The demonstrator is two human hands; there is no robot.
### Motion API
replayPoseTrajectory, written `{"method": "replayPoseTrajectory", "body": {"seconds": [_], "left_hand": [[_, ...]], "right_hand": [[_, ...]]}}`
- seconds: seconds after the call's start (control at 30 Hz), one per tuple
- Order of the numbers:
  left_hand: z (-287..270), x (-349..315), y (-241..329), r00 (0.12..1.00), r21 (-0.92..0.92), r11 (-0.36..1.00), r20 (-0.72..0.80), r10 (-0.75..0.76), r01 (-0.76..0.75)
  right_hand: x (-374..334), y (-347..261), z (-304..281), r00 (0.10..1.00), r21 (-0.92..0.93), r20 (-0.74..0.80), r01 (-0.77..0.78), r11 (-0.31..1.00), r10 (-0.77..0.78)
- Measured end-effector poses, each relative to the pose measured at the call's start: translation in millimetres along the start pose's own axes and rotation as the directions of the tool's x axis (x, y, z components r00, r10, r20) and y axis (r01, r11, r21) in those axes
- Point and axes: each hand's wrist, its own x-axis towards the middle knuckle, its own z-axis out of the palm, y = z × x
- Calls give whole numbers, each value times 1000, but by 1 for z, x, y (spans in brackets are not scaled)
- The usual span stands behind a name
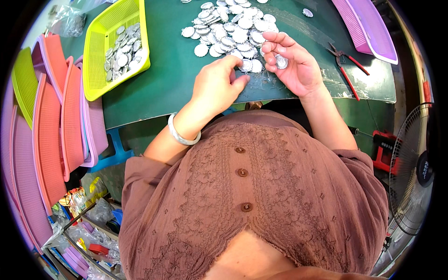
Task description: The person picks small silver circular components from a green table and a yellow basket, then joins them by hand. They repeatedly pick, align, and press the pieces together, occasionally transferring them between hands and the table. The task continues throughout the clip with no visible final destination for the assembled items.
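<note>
A heap of round silver metal pendants with scalloped rims (227, 32) lies on the green table (154, 93). My left hand (215, 83) is at the near edge of the heap, palm down, its fingers bent and its thumb apart from them. The fingertips are beside some loose pendants (251, 66), and I see nothing held in them. To the right, my right hand (298, 65) is turned palm up with curled fingers. A single silver pendant (281, 61) rests in it against the fingers.
A yellow-green basket (92, 70) holding more pendants stands left; a purple basket (368, 32) is far right. Red-handled pliers (346, 70) lie right of my right hand. Stacked coloured baskets (46, 135) are at the left, a fan (408, 168) at the right.
</note>
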Motion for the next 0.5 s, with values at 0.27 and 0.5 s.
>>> {"method": "replayPoseTrajectory", "body": {"seconds": [0.27,0.5], "left_hand": [[10,4,-8,934,265,920,-135,332,-289],[-13,12,1,969,-562,792,192,-154,238]], "right_hand": [[-6,-5,14,990,-286,-139,-78,955,39],[-9,5,33,995,-623,-89,-14,782,-53]]}}
